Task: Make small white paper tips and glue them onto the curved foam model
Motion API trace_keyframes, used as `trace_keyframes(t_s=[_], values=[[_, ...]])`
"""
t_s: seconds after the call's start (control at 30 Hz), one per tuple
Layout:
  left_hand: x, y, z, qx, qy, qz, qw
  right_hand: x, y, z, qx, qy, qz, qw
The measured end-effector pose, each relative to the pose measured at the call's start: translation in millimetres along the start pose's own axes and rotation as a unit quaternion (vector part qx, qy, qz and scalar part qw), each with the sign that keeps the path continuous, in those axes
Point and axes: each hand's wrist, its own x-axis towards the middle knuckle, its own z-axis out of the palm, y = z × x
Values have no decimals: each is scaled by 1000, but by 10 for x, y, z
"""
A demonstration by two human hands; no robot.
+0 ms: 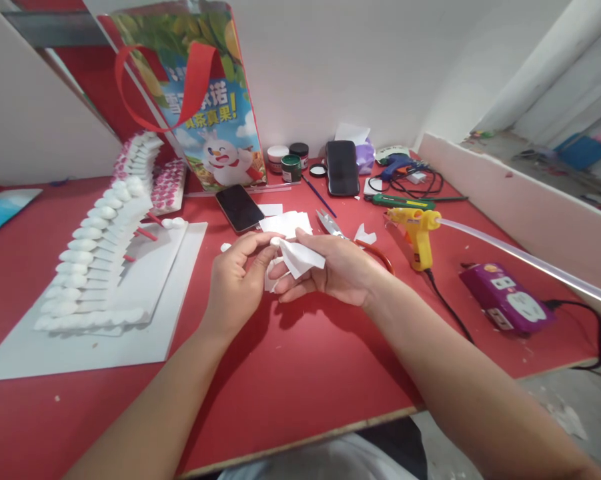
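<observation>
Both hands meet over the red table [280,373]. Between thumb and forefinger, my left hand [243,270] pinches a small white rounded piece [275,243], which looks like the cotton head of a swab. My right hand [337,267] is closed on a folded piece of white paper [303,259], its thumb on top and the other fingers partly spread underneath. Paper and rounded piece touch; how they join is hidden. Just behind the hands lie more white paper pieces [293,223] and scissors [330,223] with orange handles.
At left, a fan of white cotton-tipped pieces [87,253] rests on white board [187,280]. A gift bag [220,127], paint jars [291,168] and two phones [240,207] are behind. On the right are a yellow glue gun [417,237], a screwdriver [403,202] and a purple power strip [505,298].
</observation>
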Motion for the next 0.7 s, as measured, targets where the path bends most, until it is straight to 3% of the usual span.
trace_keyframes(t_s=[0.13, 0.3, 0.4, 0.53, 0.7], values=[[-1, -10, -3, -6, -11, -4, 1000, -6, 58, 1, -14, -1, -52, 999], [-4, -3, -1, -26, -1, -23, 999, 0, 92, -13, -122, -7, -129, 984], [-12, 8, 8, -64, 1, -53, 997, 6, 117, 3, -208, 40, -165, 963], [-26, 24, 23, -72, 6, -62, 995, -4, 163, 31, -366, 132, -223, 894], [-59, 38, 57, -10, 43, 0, 999, -39, 210, 64, -513, 196, -310, 776]])
